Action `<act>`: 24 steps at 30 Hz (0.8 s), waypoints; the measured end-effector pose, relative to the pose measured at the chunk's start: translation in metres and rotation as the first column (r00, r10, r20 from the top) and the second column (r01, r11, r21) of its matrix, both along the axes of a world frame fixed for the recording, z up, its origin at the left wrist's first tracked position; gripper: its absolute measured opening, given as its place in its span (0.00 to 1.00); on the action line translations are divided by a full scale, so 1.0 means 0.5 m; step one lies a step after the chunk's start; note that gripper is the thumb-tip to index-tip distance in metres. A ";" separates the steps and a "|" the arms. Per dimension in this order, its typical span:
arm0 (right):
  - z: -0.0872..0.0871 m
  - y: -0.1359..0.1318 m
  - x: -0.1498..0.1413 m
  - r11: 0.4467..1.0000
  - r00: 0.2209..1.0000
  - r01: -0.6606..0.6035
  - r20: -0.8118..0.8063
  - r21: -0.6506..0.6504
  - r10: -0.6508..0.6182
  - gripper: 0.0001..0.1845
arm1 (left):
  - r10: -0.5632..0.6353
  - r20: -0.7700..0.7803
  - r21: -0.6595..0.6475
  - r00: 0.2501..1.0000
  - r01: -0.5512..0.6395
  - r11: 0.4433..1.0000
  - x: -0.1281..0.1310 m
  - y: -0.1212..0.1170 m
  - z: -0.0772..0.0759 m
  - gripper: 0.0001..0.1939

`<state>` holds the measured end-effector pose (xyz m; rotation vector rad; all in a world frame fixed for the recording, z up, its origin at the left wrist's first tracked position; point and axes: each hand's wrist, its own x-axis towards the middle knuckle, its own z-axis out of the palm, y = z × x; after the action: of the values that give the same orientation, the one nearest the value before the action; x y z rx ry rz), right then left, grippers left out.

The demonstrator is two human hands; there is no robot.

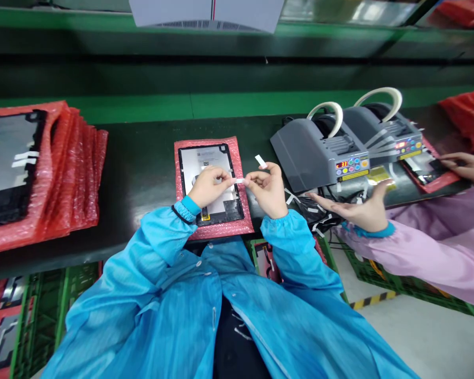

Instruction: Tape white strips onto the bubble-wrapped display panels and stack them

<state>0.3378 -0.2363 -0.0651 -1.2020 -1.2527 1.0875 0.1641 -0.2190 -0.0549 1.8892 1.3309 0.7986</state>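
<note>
A short white strip of tape (pixel 240 181) is stretched between my two hands, above a tablet screen panel (pixel 217 202) with a black frame and a silver-grey back. My left hand (pixel 211 185) pinches the strip's left end with thumb and index finger. The right end sits between the thumb and finger of my right hand (pixel 269 193). A second white tape piece (pixel 260 161) sticks up from a fingertip of my right hand. Beneath the panel lies a red bubble-wrap bag (pixel 247 223) on the dark table (pixel 142 173).
To the right stand two grey tape dispensers (pixel 312 152) (pixel 383 123), with tape-littered cables (pixel 316 213) below. A co-worker's hand (pixel 369 210) in a pink sleeve reaches close by. At left is a stack of red bubble-wrap bags (pixel 77 173). Green crates (pixel 43 310) stand below the table.
</note>
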 end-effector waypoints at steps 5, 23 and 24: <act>-0.026 0.027 0.005 0.996 0.999 -0.020 0.042 -0.082 0.023 0.28 | 0.130 -0.194 -0.038 0.972 -0.140 0.989 0.022 0.009 -0.012 0.09; -0.068 0.062 0.002 0.983 0.976 0.016 0.216 -0.185 0.024 0.25 | 0.170 -0.327 -0.038 0.930 -0.193 0.981 0.036 0.016 -0.042 0.11; -0.067 0.063 0.002 0.982 0.972 0.016 0.231 -0.191 0.030 0.25 | 0.167 -0.332 -0.039 0.928 -0.190 0.981 0.036 0.016 -0.043 0.11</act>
<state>0.3388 -0.2050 -0.0986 -1.5080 -1.3534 1.1155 0.1819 -0.2112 -0.0763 1.9220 1.7324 0.5279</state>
